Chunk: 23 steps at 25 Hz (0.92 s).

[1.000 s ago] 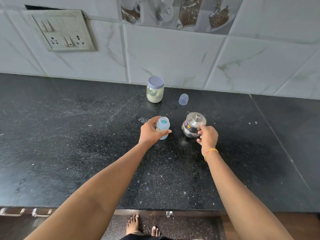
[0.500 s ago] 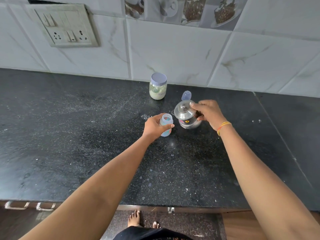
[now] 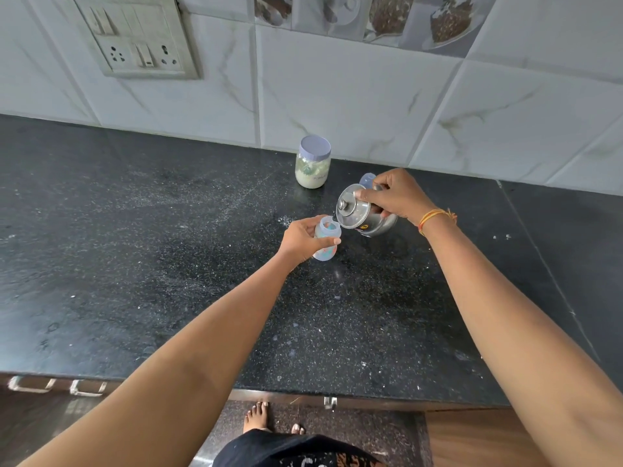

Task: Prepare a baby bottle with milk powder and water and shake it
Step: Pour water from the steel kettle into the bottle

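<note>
My left hand (image 3: 301, 239) grips a small clear baby bottle (image 3: 326, 239) with an open mouth, standing on the black counter (image 3: 168, 264). My right hand (image 3: 394, 195) holds a small steel pot (image 3: 362, 215) with a lid, lifted and tilted to the left so its spout meets the bottle's rim. A jar of pale milk powder (image 3: 313, 166) with a grey-blue lid stands behind, near the wall. The bottle's clear cap (image 3: 366, 179) lies behind the pot, mostly hidden by my right hand.
Spilled white powder (image 3: 285, 220) speckles the counter left of the bottle. A tiled wall with a switch and socket panel (image 3: 135, 38) rises at the back. The counter's front edge (image 3: 303, 394) runs above drawer handles, with my bare feet below.
My right hand lifted the steel pot off the counter, carried it toward the bottle and tilted it over the bottle's mouth. My left hand kept hold of the bottle.
</note>
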Each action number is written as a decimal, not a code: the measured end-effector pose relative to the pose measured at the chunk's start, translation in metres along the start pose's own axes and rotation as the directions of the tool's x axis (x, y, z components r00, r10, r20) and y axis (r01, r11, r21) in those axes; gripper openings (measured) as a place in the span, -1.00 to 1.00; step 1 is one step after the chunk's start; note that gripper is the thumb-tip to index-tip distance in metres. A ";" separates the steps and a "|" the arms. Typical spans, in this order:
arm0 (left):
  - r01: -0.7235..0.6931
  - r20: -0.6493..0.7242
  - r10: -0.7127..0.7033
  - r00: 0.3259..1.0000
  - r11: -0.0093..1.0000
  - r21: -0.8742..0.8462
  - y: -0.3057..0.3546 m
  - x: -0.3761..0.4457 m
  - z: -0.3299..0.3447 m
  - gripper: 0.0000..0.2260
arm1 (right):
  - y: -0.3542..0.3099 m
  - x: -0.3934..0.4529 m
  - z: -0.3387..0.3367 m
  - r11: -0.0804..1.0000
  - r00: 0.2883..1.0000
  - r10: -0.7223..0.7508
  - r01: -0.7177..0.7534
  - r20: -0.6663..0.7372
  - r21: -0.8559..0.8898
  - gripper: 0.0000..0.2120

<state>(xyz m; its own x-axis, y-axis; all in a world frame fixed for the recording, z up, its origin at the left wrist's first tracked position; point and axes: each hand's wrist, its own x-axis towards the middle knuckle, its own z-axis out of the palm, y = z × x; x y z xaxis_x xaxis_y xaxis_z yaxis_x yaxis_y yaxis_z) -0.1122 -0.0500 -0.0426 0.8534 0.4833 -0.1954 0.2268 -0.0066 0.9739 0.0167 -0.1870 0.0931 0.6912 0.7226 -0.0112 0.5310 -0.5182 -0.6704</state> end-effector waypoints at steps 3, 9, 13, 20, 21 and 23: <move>-0.010 0.006 0.010 1.000 1.000 0.002 -0.002 0.002 0.000 -0.44 | -0.006 0.005 -0.002 0.997 0.999 -0.026 0.029 0.043 -0.072 -0.46; -0.010 -0.010 0.010 1.000 1.000 0.018 -0.005 0.001 0.003 -0.42 | -0.012 0.007 -0.006 0.993 0.999 -0.035 0.039 0.034 -0.114 -0.46; -0.008 -0.026 0.009 1.000 1.000 0.021 0.000 -0.001 0.002 -0.51 | -0.016 0.008 -0.007 0.985 0.998 -0.050 0.056 0.038 -0.161 -0.47; 0.044 -0.021 -0.043 0.999 0.998 0.041 0.005 0.000 0.002 -0.51 | -0.020 0.009 -0.006 0.971 0.995 -0.074 0.087 0.064 -0.221 -0.48; 0.056 -0.016 -0.055 0.998 0.998 0.039 0.006 0.001 0.002 -0.51 | -0.021 0.010 -0.006 0.968 0.994 -0.082 0.097 0.074 -0.230 -0.48; 0.072 -0.018 -0.071 0.997 0.997 0.033 0.007 0.001 0.002 -0.50 | -0.024 0.011 -0.007 0.958 0.992 -0.089 0.111 0.093 -0.264 -0.49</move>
<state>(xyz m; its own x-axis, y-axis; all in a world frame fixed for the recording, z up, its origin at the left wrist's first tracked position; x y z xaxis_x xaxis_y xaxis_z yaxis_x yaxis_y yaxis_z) -0.1084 -0.0513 -0.0363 0.8263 0.4986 -0.2620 0.3027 -0.0008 0.9531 0.0146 -0.1696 0.1141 0.5924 0.8054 -0.0203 0.7147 -0.5370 -0.4481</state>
